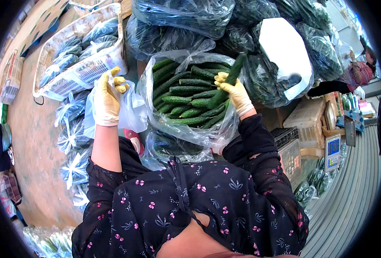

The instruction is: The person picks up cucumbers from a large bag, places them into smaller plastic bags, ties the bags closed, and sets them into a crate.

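Observation:
In front of me a large clear plastic bag (190, 136) gapes open, filled with dark green, bumpy cucumbers (191, 90). My right hand (237, 97), in a pale yellow glove, is closed around a cucumber (236, 70) at the bag's right side. That cucumber is tilted, its upper end rising above the bag. On the left, my gloved left hand (106, 103) grips a thin, whitish plastic bag (134, 109), which hangs down beside the big bag. The left fingers are bent, and the thin bag's opening cannot be made out.
A white plastic crate (81, 71) at the far left holds several tied bags. More knotted bags (73, 169) line the floor below it. Behind the cucumbers are stacked large filled bags (179, 19) and a white board (285, 51). A digital scale (332, 153) stands at right.

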Available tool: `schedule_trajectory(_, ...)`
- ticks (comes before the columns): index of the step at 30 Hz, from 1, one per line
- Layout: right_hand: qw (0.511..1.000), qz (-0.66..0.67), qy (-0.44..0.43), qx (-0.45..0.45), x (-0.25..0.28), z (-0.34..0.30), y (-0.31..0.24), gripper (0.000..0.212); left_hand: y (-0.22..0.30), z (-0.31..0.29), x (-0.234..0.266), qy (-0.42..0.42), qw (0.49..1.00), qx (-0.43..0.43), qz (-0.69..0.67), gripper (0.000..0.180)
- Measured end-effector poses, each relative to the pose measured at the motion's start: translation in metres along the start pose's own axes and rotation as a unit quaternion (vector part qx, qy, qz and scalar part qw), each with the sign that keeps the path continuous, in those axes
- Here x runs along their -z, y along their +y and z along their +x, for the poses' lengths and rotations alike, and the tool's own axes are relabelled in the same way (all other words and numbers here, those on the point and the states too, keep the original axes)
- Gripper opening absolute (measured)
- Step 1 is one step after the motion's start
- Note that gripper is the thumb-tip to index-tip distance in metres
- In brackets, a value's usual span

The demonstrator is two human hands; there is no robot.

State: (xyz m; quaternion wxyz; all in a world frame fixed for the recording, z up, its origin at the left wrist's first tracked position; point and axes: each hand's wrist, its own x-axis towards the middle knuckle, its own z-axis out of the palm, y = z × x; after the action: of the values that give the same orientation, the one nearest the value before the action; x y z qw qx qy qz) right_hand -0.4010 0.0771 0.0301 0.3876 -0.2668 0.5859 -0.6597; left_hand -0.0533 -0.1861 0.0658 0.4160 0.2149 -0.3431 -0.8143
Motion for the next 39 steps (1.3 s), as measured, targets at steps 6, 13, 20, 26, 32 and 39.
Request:
schedule_trajectory(6,0.956,0.279,-0.045,-0.072,-0.004,-0.004,-0.014,0.033,0.000,-0.001,-0.004,-0.009,1.000,0.011,-0.008,0.041)
schedule_trajectory(13,0.930,0.335,-0.003,-0.153,-0.001,-0.014,-0.006,0.023,0.000,-0.006,-0.011,-0.003,1.000,0.006,0.019,0.041)
schedule_trajectory(20,0.942,0.308,0.074,-0.111,-0.009,-0.032,0.000,0.026,-0.003,-0.024,-0.008,-0.013,0.995,-0.012,0.100,0.044)
schedule_trajectory(26,0.992,-0.104,0.067,-0.024,-0.017,-0.040,-0.004,0.031,-0.014,-0.032,0.006,-0.013,0.992,-0.001,0.124,0.044)
schedule_trajectory(32,0.589,-0.775,-0.228,-0.028,-0.031,-0.042,0.067,0.032,-0.014,-0.028,-0.004,0.008,0.990,-0.009,0.137,0.043)
schedule_trajectory(39,0.494,-0.815,-0.297,-0.061,-0.017,-0.062,0.117,0.032,-0.014,-0.016,-0.004,0.008,0.992,-0.007,0.128,0.044)
